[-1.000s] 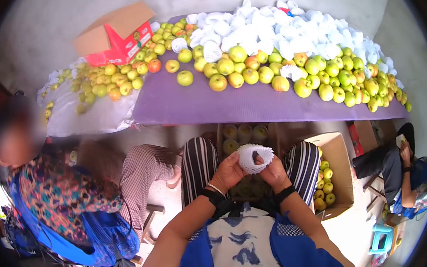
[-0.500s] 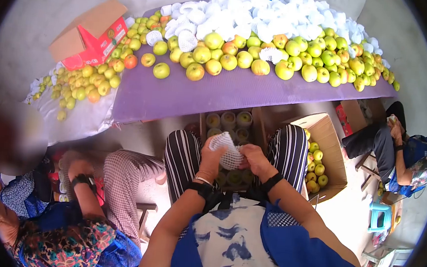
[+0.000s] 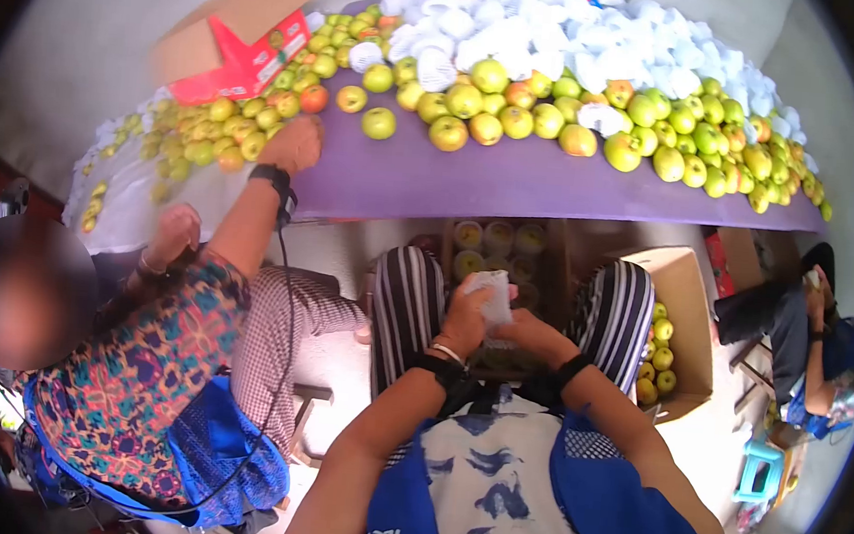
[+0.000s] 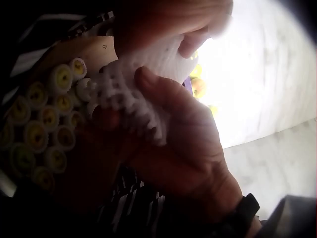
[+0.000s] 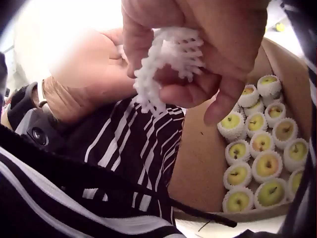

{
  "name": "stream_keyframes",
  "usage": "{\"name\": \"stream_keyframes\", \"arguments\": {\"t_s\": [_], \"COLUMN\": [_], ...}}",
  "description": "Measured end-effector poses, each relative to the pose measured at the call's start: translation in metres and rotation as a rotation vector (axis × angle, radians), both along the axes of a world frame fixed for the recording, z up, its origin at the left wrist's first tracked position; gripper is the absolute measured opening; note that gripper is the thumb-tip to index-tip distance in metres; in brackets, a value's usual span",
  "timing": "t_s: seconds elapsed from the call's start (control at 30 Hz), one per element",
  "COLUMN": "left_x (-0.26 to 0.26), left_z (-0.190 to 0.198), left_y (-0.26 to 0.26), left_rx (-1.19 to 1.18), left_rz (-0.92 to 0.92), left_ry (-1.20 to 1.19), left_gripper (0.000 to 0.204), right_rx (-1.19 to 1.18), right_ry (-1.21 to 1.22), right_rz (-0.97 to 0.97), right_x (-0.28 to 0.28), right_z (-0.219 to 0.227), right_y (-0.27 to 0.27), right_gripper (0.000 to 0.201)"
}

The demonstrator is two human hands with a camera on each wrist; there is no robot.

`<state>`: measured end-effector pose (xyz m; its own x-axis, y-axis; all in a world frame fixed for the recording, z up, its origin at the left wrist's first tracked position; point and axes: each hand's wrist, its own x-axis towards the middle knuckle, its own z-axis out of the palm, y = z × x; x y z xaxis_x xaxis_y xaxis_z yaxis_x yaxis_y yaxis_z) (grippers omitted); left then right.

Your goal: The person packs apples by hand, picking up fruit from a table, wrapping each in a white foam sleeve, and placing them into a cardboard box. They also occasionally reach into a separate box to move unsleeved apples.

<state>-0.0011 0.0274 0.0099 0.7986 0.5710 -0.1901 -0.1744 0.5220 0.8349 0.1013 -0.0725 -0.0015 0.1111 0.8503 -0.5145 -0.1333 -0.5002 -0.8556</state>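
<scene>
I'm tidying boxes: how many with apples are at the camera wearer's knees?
2: a box of netted apples between the knees, a carton of loose apples by the right knee. Others may be hidden.

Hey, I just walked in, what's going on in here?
A seated person holds a white foam net between the left hand and right hand; no apple shows inside it. Between the knees, a cardboard box holds rows of netted apples. Ahead, a purple-topped table bears many loose apples and a heap of white nets. To the left, a neighbor's hand is at the table, near the apples.
</scene>
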Motion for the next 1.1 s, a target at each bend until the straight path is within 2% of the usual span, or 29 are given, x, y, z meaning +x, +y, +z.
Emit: {"name": "stream_keyframes", "arguments": {"t_s": [0.07,0.1,0.17,0.23,0.27,0.3,0.37,0.4,0.43,0.47,0.5,0.53,0.57,0.6,0.63,0.67,0.7,0.77,0.87,0.97,1.07,1.1], "left_x": [-0.001,0.001,0.003,0.007,0.006,0.006,0.007,0.004,0.003,0.001,0.0,0.003,0.012,0.025,0.041,0.054,0.066,0.081,0.094,0.099,0.104,0.107], "left_z": [-0.001,-0.002,-0.007,-0.001,-0.002,-0.002,-0.002,0.002,0.006,0.01,0.026,0.046,0.071,0.092,0.108,0.116,0.117,0.117,0.116,0.117,0.116,0.116], "left_y": [0.003,0.004,0.005,0.002,0.002,0.002,0.004,0.004,0.006,0.013,0.025,0.056,0.113,0.183,0.251,0.32,0.357,0.398,0.426,0.431,0.433,0.433], "left_rx": [-0.226,-0.236,-0.336,-0.348,-0.267,-0.183,-0.174,-0.117,-0.031,0.178,0.574,1.028,1.499,1.917,2.199,2.374,2.564,2.694,2.735,2.787,2.837,2.827], "left_rz": [-0.019,-0.036,0.014,0.061,0.069,0.079,0.092,0.05,-0.05,-0.113,-0.04,0.122,0.265,0.331,0.335,0.249,0.187,0.065,-0.021,-0.062,-0.078,-0.063], "left_ry": [-0.061,-0.063,-0.132,-0.11,-0.037,0.033,0.055,0.118,0.194,0.259,0.289,0.282,0.271,0.323,0.346,0.339,0.404,0.367,0.286,0.273,0.239,0.209], "left_gripper": [0.022,0.022,0.017,0.017,0.017,0.016,0.013,0.013,0.012,0.011,0.011,0.01,0.01,0.009,0.008,0.008,0.007,0.006,0.005,0.004,0.004,0.004], "right_rx": [0.03,0.022,0.016,0.011,0.013,0.016,0.034,0.033,0.025,0.013,0.005,-0.037,-0.077,-0.082,-0.039,0.005,0.001,-0.102,-0.062,-0.059,-0.065,-0.066], "right_ry": [0.126,0.122,0.262,0.339,0.416,0.408,0.429,0.424,0.393,0.364,0.364,0.155,-0.053,-0.053,-0.252,-0.45,-0.45,-0.597,-0.667,-0.746,-0.785,-0.788], "right_rz": [-0.013,-0.03,-0.068,-0.073,-0.067,-0.073,-0.035,-0.039,-0.03,-0.02,-0.021,0.027,0.077,0.075,0.072,0.068,0.067,0.09,0.084,0.047,0.121,0.118], "right_x": [-0.006,-0.006,-0.006,-0.006,-0.006,-0.005,-0.004,-0.004,-0.005,-0.007,-0.009,-0.011,-0.014,-0.018,-0.021,-0.024,-0.026,-0.028,-0.027,-0.027,-0.025,-0.023], "right_z": [0.0,0.0,-0.002,0.0,0.001,0.0,-0.006,-0.008,-0.01,-0.012,-0.008,0.002,0.006,-0.001,-0.015,-0.022,-0.02,-0.015,-0.035,-0.082,-0.079,-0.094], "right_y": [0.0,0.0,0.001,-0.001,-0.001,-0.002,-0.001,-0.001,-0.001,-0.001,-0.001,0.0,0.001,0.002,0.002,0.003,0.005,0.011,0.013,0.016,0.019,0.02], "right_gripper": [0.029,0.029,0.026,0.025,0.024,0.024,0.024,0.024,0.026,0.028,0.028,0.031,0.033,0.033,0.036,0.039,0.039,0.045,0.044,0.037,0.031,0.031]}}
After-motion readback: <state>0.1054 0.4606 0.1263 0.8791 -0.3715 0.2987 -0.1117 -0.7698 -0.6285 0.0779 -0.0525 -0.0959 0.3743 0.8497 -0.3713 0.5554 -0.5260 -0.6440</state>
